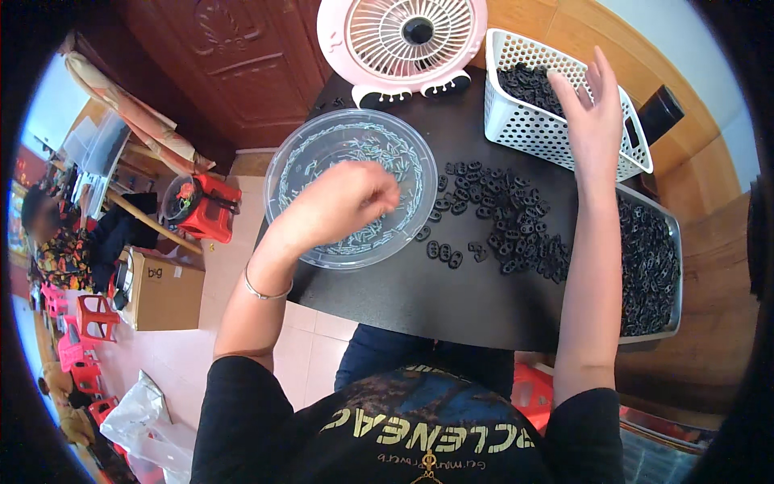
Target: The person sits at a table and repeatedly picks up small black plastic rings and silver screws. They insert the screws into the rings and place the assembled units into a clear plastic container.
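My left hand point(343, 198) is over a clear round plastic tub point(272, 173). Its fingers are curled together, and whatever they may hold is hidden. Small, thin silvery pins point(371, 234) lie scattered across the tub's bottom. At the right, my right hand point(595, 121) is raised over the near side of a white perforated basket point(524, 133), thumb and fingers apart, with nothing seen between them. Black small parts point(528, 87) fill part of that basket. Between tub and right forearm, many similar black oval pieces with holes point(512, 214) are spread on the dark table point(379, 294).
A pink and white fan point(417, 31) stands behind the tub. Right of my right forearm, a metal tray point(676, 282) holds more black pieces. A dark cylinder point(661, 113) is beside the basket. At the left are a cardboard box point(165, 294), red stools point(214, 210) and a seated person point(68, 242).
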A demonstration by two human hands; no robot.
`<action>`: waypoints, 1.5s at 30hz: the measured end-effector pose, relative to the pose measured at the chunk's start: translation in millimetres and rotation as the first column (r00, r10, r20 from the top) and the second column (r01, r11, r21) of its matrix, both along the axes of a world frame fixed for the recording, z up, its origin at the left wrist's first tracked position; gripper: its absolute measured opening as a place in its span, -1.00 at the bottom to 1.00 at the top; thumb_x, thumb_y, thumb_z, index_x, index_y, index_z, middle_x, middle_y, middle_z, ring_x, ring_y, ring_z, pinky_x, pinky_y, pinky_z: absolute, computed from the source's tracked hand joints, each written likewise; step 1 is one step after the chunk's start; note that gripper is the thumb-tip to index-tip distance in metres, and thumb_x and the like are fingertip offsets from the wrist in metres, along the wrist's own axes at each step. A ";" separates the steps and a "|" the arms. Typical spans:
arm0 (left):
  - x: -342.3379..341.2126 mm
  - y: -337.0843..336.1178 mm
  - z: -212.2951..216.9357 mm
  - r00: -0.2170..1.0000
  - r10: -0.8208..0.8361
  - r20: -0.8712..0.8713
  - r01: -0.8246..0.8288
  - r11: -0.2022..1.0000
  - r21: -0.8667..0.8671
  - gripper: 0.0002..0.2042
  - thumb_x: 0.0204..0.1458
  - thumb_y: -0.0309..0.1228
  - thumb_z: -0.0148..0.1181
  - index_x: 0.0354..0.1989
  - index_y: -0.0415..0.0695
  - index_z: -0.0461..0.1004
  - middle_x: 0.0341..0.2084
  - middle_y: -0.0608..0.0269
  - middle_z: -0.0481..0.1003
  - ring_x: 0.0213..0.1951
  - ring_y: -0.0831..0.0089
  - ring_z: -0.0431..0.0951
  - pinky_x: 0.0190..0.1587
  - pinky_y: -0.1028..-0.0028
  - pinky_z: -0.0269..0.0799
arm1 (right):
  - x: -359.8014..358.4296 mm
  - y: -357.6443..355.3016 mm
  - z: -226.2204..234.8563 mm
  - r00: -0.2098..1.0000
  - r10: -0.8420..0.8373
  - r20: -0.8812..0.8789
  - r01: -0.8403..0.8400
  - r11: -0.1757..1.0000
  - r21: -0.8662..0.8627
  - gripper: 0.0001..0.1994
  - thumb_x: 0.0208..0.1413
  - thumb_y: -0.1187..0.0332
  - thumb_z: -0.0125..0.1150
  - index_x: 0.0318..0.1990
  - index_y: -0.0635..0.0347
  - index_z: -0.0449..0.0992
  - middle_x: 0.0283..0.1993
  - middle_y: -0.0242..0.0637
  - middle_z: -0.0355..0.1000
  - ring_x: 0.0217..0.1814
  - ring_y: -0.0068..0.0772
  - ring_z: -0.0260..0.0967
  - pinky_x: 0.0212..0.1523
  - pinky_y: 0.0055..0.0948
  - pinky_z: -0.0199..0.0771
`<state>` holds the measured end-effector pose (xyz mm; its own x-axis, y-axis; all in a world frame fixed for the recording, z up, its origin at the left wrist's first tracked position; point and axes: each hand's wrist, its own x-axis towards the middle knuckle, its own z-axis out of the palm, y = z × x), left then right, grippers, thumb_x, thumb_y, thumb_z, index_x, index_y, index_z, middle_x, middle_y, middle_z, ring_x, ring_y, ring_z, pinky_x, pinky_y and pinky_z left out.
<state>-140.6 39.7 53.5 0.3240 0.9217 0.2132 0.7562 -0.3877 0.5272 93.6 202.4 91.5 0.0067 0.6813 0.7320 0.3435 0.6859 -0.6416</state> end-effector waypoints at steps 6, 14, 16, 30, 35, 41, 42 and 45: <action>4.7 -14.3 -23.4 0.994 -0.009 -0.105 0.008 1.000 -0.010 -0.92 -0.25 -0.58 0.14 -0.51 -0.19 0.45 -0.53 0.17 0.41 -0.40 0.20 0.45 -0.33 0.34 0.36 | 12.5 -48.2 -35.2 0.949 0.313 0.033 -0.301 0.934 -0.195 -0.69 -0.09 0.51 0.17 -0.11 0.23 0.41 -0.06 -0.24 0.30 -0.04 -0.42 0.29 -0.03 -0.46 0.31; 10.0 -14.8 -20.6 0.984 0.006 -0.178 -0.004 1.000 0.012 -0.93 -0.27 -0.55 0.13 -0.53 -0.18 0.45 -0.55 0.17 0.39 -0.40 0.18 0.45 -0.35 0.32 0.37 | 33.8 -71.2 -64.1 0.925 0.378 -0.032 -0.369 0.877 -0.309 -0.79 -0.06 0.60 0.10 -0.20 0.28 0.45 -0.13 -0.26 0.31 -0.23 -0.56 0.36 -0.20 -0.62 0.38; 10.8 -14.7 -21.2 0.978 0.027 -0.209 -0.021 0.999 0.028 -0.94 -0.27 -0.55 0.12 -0.55 -0.18 0.45 -0.55 0.17 0.38 -0.40 0.18 0.44 -0.35 0.31 0.37 | 37.3 -70.8 -70.5 0.926 0.372 -0.056 -0.368 0.865 -0.340 -0.80 -0.05 0.60 0.10 -0.21 0.28 0.46 -0.14 -0.28 0.31 -0.26 -0.60 0.36 -0.24 -0.65 0.37; 16.6 -4.7 -20.1 0.904 0.075 -0.421 -0.071 0.997 0.024 -0.92 -0.35 -0.53 0.13 -0.62 -0.20 0.37 -0.58 0.14 0.35 -0.44 0.17 0.42 -0.39 0.29 0.37 | 36.0 -80.4 -76.2 0.806 0.573 0.151 -0.441 0.751 -0.491 -0.87 -0.14 0.53 0.21 -0.36 0.23 0.51 -0.42 -0.35 0.41 -0.48 -0.65 0.33 -0.44 -0.65 0.34; 10.9 10.2 -14.7 0.996 -0.028 -0.086 0.023 0.998 -0.055 -0.93 -0.39 -0.61 0.09 -0.67 -0.25 0.32 -0.63 0.14 0.39 -0.51 0.26 0.45 -0.48 0.43 0.35 | 39.4 -85.1 -63.7 0.577 0.699 0.423 -0.468 0.707 -0.530 -0.88 -0.22 0.42 0.25 -0.44 0.13 0.49 -0.46 -0.37 0.40 -0.41 -0.43 0.36 -0.37 -0.49 0.38; 31.0 23.8 -4.2 0.924 -0.010 0.381 0.108 0.966 -0.236 -0.89 -0.29 -0.66 0.11 -0.67 -0.22 0.31 -0.58 0.24 0.46 -0.42 0.55 0.49 -0.38 0.58 0.36 | 32.7 -92.3 -71.3 0.497 0.536 0.682 -0.393 0.840 -0.374 -0.83 -0.19 0.32 0.21 -0.36 0.03 0.47 -0.41 -0.42 0.40 -0.24 -0.34 0.33 -0.25 -0.37 0.37; 35.4 26.6 -4.5 0.890 -0.006 0.456 0.137 0.957 -0.257 -0.88 -0.27 -0.66 0.12 -0.67 -0.22 0.30 -0.58 0.25 0.46 -0.41 0.55 0.49 -0.38 0.59 0.36 | 31.0 -93.1 -72.7 0.481 0.531 0.698 -0.378 0.843 -0.382 -0.82 -0.18 0.31 0.21 -0.35 0.02 0.47 -0.40 -0.42 0.40 -0.24 -0.34 0.33 -0.25 -0.37 0.37; 50.5 35.7 -4.2 0.790 0.021 0.613 0.201 0.935 -0.292 -0.89 -0.19 -0.64 0.15 -0.60 -0.22 0.35 -0.55 0.30 0.47 -0.41 0.62 0.47 -0.37 0.64 0.36 | 28.5 -95.3 -70.7 0.477 0.547 0.687 -0.328 0.837 -0.439 -0.83 -0.16 0.31 0.19 -0.34 0.02 0.47 -0.40 -0.42 0.40 -0.24 -0.34 0.34 -0.25 -0.36 0.38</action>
